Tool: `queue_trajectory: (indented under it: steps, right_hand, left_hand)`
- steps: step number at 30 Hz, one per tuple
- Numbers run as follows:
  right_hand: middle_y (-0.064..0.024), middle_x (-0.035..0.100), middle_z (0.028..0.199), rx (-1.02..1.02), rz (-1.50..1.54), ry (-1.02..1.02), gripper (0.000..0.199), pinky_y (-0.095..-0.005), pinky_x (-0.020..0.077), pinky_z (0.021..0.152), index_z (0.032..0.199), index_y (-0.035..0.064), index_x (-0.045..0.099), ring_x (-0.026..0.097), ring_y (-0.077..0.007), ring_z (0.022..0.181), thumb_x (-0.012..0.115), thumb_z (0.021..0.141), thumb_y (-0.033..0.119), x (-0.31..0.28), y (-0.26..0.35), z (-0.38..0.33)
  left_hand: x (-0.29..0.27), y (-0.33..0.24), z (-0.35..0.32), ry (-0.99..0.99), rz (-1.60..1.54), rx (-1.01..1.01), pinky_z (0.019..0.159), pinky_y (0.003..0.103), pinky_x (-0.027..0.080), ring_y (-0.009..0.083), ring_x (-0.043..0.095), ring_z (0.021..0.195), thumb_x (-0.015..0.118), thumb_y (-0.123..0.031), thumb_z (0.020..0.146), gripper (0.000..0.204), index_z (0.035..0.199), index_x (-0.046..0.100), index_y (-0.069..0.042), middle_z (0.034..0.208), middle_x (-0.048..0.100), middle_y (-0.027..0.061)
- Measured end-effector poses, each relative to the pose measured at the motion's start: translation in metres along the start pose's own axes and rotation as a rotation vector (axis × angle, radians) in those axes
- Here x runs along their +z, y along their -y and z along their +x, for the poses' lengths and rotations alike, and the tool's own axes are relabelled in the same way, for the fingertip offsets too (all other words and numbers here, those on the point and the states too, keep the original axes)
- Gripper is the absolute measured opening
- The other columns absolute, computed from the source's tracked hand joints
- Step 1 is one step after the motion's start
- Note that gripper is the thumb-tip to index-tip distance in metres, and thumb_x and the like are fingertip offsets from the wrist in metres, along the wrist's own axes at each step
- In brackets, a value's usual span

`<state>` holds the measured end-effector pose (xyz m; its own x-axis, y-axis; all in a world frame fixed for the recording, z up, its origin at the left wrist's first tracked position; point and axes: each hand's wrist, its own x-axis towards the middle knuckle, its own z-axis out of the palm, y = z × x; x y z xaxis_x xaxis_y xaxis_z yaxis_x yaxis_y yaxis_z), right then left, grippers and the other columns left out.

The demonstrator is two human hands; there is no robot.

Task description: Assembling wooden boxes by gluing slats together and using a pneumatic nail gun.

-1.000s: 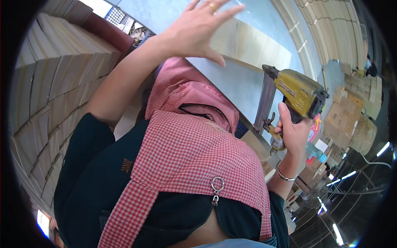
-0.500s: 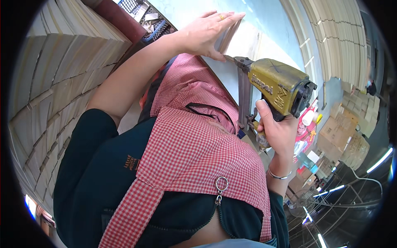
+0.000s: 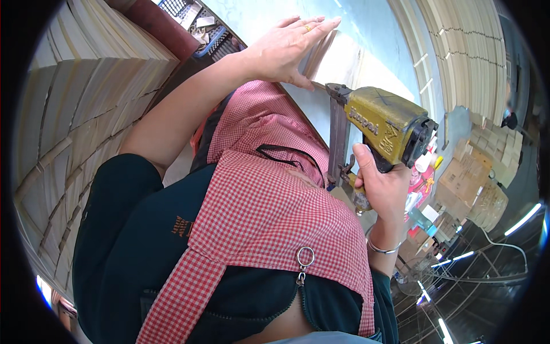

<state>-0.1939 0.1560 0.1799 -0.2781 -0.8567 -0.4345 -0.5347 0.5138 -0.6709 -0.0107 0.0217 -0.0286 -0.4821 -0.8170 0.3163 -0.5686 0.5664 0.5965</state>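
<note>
My right hand (image 3: 385, 182) is wrapped round the grip of a yellow and black pneumatic nail gun (image 3: 387, 123). Its dark nose (image 3: 338, 92) points left, at the near edge of a pale wooden board (image 3: 338, 63) on the table. Any gap between nose and wood is hard to judge. My left hand (image 3: 289, 50) spans one end of that board, thumb on the near side and fingers stretched to the far side. A gold ring is on one of its fingers. The board's far part is washed out by glare.
Stacked wooden strips (image 3: 86, 69) rise at the left; more strips (image 3: 467, 51) stand at the far right. A blue basket (image 3: 213, 41) with small items sits beside the pale table (image 3: 240, 17). Cardboard boxes (image 3: 464, 178) are off to the right.
The nail gun's nose has shifted slightly down and right, away from my left thumb. My left hand stays at the board, nearly still.
</note>
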Motion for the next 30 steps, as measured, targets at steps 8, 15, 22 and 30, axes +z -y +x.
queue_trajectory:
  steps: [8,15,22,30]
  right_hand:
    - [-0.0049,0.065,0.068,-0.071,-0.041,0.013,0.03,-0.0217,0.0397,0.039,0.105,-0.0048,0.068,0.052,-0.0089,0.045,0.081,0.087,0.016,0.0,0.026,0.025]
    - [-0.0039,0.061,0.062,-0.117,-0.135,0.069,0.031,-0.0214,0.0417,0.038,0.101,-0.0046,0.066,0.051,-0.0094,0.041,0.079,0.09,0.021,0.0,0.035,0.041]
    - [-0.0054,0.064,0.066,-0.091,-0.194,0.093,0.03,-0.0215,0.0387,0.038,0.103,-0.0058,0.069,0.05,-0.0091,0.042,0.08,0.087,0.017,-0.004,0.041,0.048]
    - [-0.0046,0.063,0.066,-0.153,-0.068,-0.206,0.028,-0.0212,0.0388,0.038,0.099,-0.0064,0.069,0.05,-0.0099,0.041,0.079,0.086,0.016,-0.027,0.011,0.029]
  left_hand:
    - [-0.008,-0.005,-0.003,0.05,-0.026,-0.042,0.127,0.045,0.018,0.0259,0.037,0.148,0.098,-0.041,0.054,0.137,0.162,0.018,-0.014,0.157,0.043,0.014]
    - [-0.007,-0.002,-0.003,0.043,0.004,-0.038,0.126,0.046,0.021,0.0247,0.035,0.149,0.097,-0.049,0.054,0.137,0.161,0.02,-0.012,0.156,0.045,0.013]
    - [-0.003,-0.002,-0.004,0.036,-0.035,-0.047,0.128,0.047,0.016,0.0248,0.033,0.15,0.098,-0.041,0.054,0.137,0.162,0.018,-0.013,0.158,0.042,0.0117]
    - [-0.008,-0.002,-0.006,0.036,-0.056,-0.055,0.125,0.049,0.024,0.0292,0.04,0.145,0.097,-0.039,0.055,0.128,0.158,0.026,-0.012,0.155,0.046,0.0117]
